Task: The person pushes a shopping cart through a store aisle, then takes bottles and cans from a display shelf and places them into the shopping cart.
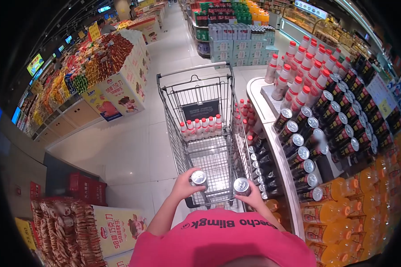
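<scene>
My left hand (186, 183) is wrapped round a dark drink can (199, 178) with a silver top, held over the near left part of the shopping cart (169, 115). On the right, my right hand (254, 196) grips a second dark can (242, 185), above the cart's near right corner. Both cans are upright, lids facing up. Inside the cart, at its far end, stands a row of several red-capped bottles (201, 129). Bare wire floor of the cart shows between that row and my hands.
To the right, a curved shelf (265, 111) holds red-capped bottles (305, 71), black cans (298, 155) and orange drink bottles (329, 229). Snack bins (98, 58) stand at left, packaged snacks (67, 227) at near left. Stacked drink cartons (238, 51) stand beyond the cart.
</scene>
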Action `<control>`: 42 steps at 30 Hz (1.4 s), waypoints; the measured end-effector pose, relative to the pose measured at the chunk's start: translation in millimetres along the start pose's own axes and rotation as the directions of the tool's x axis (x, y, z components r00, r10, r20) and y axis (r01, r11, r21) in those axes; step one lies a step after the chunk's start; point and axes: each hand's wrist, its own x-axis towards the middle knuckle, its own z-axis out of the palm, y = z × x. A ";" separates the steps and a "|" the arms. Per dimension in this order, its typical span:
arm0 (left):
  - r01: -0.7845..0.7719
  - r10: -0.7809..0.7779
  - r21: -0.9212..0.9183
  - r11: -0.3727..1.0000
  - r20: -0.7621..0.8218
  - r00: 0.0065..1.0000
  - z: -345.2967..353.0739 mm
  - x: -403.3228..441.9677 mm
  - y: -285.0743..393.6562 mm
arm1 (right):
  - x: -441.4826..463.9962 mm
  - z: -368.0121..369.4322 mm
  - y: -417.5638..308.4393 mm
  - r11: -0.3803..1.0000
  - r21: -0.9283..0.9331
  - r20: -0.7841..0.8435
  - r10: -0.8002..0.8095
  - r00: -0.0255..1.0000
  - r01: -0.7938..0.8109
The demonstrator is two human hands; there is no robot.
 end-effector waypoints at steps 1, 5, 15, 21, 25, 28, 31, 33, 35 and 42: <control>0.020 -0.020 -0.002 1.000 -0.001 1.000 2.7 7.7 -3.2 | 8.4 -0.2 12.3 0.998 0.021 0.021 0.066 0.998 -0.066; 0.059 -0.058 -0.031 0.998 0.018 0.998 28.5 37.1 -45.0 | 46.9 8.5 47.1 0.972 -0.233 -0.044 0.000 0.999 -0.010; 0.093 -0.084 0.111 0.989 -0.077 0.993 80.5 112.2 -122.2 | 152.1 48.8 153.1 0.895 -0.439 -0.337 -0.084 0.938 -0.078; 0.174 -0.165 0.246 0.953 -0.057 0.985 96.8 153.4 -154.5 | 198.2 66.9 214.7 0.950 -0.147 -0.489 0.172 0.855 -0.276; 0.176 -0.168 0.301 0.937 -0.054 0.984 107.3 168.4 -177.9 | 205.6 68.1 223.1 0.953 -0.095 -0.480 0.208 0.852 -0.287; 0.173 -0.157 0.333 0.927 -0.074 0.985 118.9 175.2 -194.1 | 203.5 68.1 243.2 0.935 -0.104 -0.423 0.268 0.866 -0.340; 0.146 -0.135 0.367 0.919 -0.056 0.989 131.1 182.4 -216.6 | 197.0 72.0 267.7 0.886 -0.132 -0.407 0.362 0.839 -0.445; 0.164 -0.161 0.360 0.919 -0.038 0.986 138.6 185.4 -233.1 | 192.6 68.5 264.1 0.850 -0.159 -0.376 0.417 0.827 -0.501; 0.191 -0.187 0.396 0.898 -0.050 0.981 145.5 182.5 -240.3 | 190.6 66.5 270.6 0.809 -0.217 -0.378 0.446 0.811 -0.546; 0.290 -0.346 0.442 0.849 0.049 0.937 159.0 172.8 -242.6 | 175.5 68.1 301.9 0.776 -0.277 -0.378 0.454 0.807 -0.567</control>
